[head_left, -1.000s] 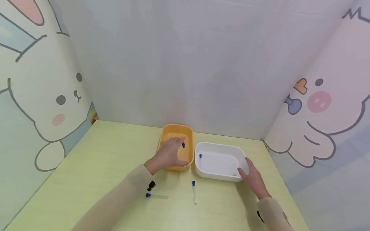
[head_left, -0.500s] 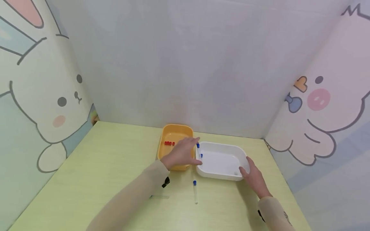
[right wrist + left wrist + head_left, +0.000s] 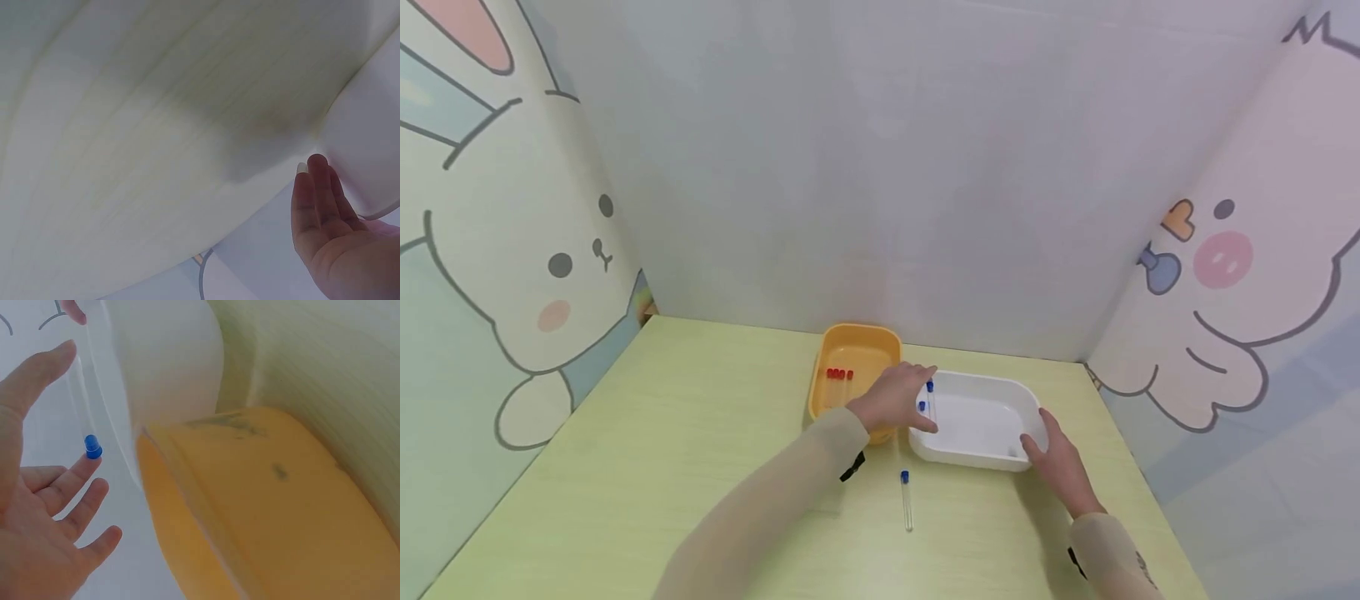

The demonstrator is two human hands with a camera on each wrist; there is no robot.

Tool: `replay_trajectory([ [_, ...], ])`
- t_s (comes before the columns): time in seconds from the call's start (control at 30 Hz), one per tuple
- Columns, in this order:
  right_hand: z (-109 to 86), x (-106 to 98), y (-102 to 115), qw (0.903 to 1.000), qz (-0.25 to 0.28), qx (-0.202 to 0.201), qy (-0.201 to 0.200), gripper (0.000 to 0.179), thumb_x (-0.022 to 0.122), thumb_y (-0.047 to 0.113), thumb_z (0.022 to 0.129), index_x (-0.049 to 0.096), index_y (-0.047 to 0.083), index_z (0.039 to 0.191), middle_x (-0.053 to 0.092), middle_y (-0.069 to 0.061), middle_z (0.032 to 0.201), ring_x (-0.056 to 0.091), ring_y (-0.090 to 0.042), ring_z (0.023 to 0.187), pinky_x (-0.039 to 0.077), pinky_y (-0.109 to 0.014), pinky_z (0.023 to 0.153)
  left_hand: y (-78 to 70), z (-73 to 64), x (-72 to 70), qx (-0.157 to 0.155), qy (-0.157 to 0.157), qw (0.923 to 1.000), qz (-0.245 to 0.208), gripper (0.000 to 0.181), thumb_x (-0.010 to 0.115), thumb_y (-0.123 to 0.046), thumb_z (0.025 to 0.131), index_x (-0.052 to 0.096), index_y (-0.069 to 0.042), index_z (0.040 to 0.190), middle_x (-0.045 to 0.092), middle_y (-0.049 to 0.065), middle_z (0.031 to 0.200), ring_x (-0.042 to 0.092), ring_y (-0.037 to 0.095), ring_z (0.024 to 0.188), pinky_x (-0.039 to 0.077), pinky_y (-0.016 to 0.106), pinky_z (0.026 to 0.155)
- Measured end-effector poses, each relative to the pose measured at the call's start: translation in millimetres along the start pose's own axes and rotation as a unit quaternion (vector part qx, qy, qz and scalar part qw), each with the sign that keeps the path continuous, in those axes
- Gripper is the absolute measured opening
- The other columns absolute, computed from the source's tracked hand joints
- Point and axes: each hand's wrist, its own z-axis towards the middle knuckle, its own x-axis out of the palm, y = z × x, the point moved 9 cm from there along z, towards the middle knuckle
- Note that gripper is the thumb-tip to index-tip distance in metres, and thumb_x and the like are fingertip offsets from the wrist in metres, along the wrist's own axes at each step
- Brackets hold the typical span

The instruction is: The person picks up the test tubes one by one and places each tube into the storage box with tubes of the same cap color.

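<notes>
Lower clear blue-capped tube [image 3: 83, 407] level, pinched endwise in wide-spread left hand [image 3: 891, 398]; steady white oblong tray [image 3: 977, 425], gripped in right hand [image 3: 1063, 472].

Left hand [image 3: 891, 398] holds a capped tube [image 3: 931, 388] between fingers, over the white tray's [image 3: 981, 425] left end.
Right hand [image 3: 1063, 471] grips the tray's right rim. Another blue cap [image 3: 922, 406] shows inside. Orange bin [image 3: 861, 346] alongside: four red caps [image 3: 839, 374]. Loose blue-capped tube [image 3: 906, 500] on the counter [image 3: 715, 400], near side.

the white tray [image 3: 973, 425] looks smooth plastic, the table [image 3: 625, 450] wood-grained.
</notes>
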Motion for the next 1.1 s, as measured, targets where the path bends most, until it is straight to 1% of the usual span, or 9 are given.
replay_trajectory([
  [0.17, 2.5, 3.5, -3.8, 1.0, 0.001, 0.005, 0.003, 0.076, 0.051, 0.03, 0.105, 0.012, -0.001, 0.163, 0.021, -0.037, 0.164, 0.026, -0.057, 0.149, 0.026, -0.066, 0.123, -1.2, 11.2, 14.2, 0.012, 0.017, 0.9993, 0.03, 0.1, 0.086, -0.051, 0.08, 0.038, -0.016, 0.16, 0.05, 0.001, 0.16, 0.046, 0.023, 0.145, 0.036, 0.044, 0.126],
  [0.37, 3.9, 4.0, -4.2, 1.0, -0.003, 0.005, -0.003, 0.075, 0.051, 0.03, 0.106, 0.013, -0.001, 0.163, 0.022, -0.036, 0.164, 0.027, -0.056, 0.149, 0.026, -0.066, 0.123, -2.8, 16.1, 20.5, 0.007, 0.029, 0.9985, 0.046, 0.099, 0.087, -0.05, 0.079, 0.039, -0.017, 0.16, 0.049, 0.0, 0.16, 0.045, 0.023, 0.145, 0.034, 0.042, 0.127],
  [0.47, 4.4, 2.9, -3.2, 1.0, -0.003, 0.005, -0.005, 0.075, 0.051, 0.03, 0.106, 0.013, -0.001, 0.163, 0.022, -0.036, 0.164, 0.027, -0.056, 0.15, 0.026, -0.066, 0.123, -3.9, 20.5, 25.2, 0.02, 0.031, 0.9971, 0.066, 0.1, 0.087, -0.052, 0.079, 0.04, -0.015, 0.159, 0.049, 0.001, 0.161, 0.045, 0.024, 0.147, 0.031, 0.043, 0.128],
  [0.6, 4.0, 3.4, -3.0, 1.0, -0.001, 0.005, -0.006, 0.075, 0.051, 0.029, 0.106, 0.014, -0.001, 0.163, 0.022, -0.036, 0.164, 0.027, -0.056, 0.15, 0.026, -0.066, 0.124, -4.3, 25.4, 34.9, 0.039, 0.034, 0.9935, 0.101, 0.1, 0.086, -0.056, 0.078, 0.042, -0.014, 0.158, 0.05, 0.002, 0.16, 0.043, 0.024, 0.15, 0.029, 0.044, 0.129],
  [0.73, 2.3, 5.2, -4.0, 0.9999, 0.002, 0.01, -0.006, 0.075, 0.052, 0.028, 0.105, 0.014, -0.001, 0.163, 0.022, -0.035, 0.164, 0.026, -0.055, 0.15, 0.026, -0.065, 0.124, -1.4, 29.5, 45.8, 0.042, 0.038, 0.9908, 0.123, 0.101, 0.085, -0.059, 0.077, 0.043, -0.015, 0.158, 0.051, 0.001, 0.159, 0.042, 0.023, 0.151, 0.026, 0.046, 0.13],
  [0.9, 1.3, 4.9, -2.8, 0.9999, 0.002, 0.013, -0.007, 0.075, 0.052, 0.028, 0.105, 0.015, -0.001, 0.163, 0.022, -0.035, 0.165, 0.026, -0.055, 0.151, 0.026, -0.065, 0.124, 2.3, 32.6, 53.7, 0.033, 0.046, 0.9912, 0.12, 0.101, 0.086, -0.059, 0.076, 0.043, -0.017, 0.158, 0.052, 0.001, 0.158, 0.04, 0.023, 0.15, 0.018, 0.049, 0.133],
  [1.1, 2.3, 1.5, -1.2, 0.9998, 0.001, 0.009, -0.016, 0.074, 0.052, 0.027, 0.104, 0.016, -0.002, 0.162, 0.024, -0.034, 0.164, 0.028, -0.055, 0.15, 0.027, -0.065, 0.123, 4.0, 35.7, 54.1, 0.02, 0.051, 0.9924, 0.11, 0.102, 0.089, -0.054, 0.075, 0.043, -0.017, 0.158, 0.054, 0.002, 0.156, 0.042, 0.023, 0.149, 0.02, 0.047, 0.132],
])
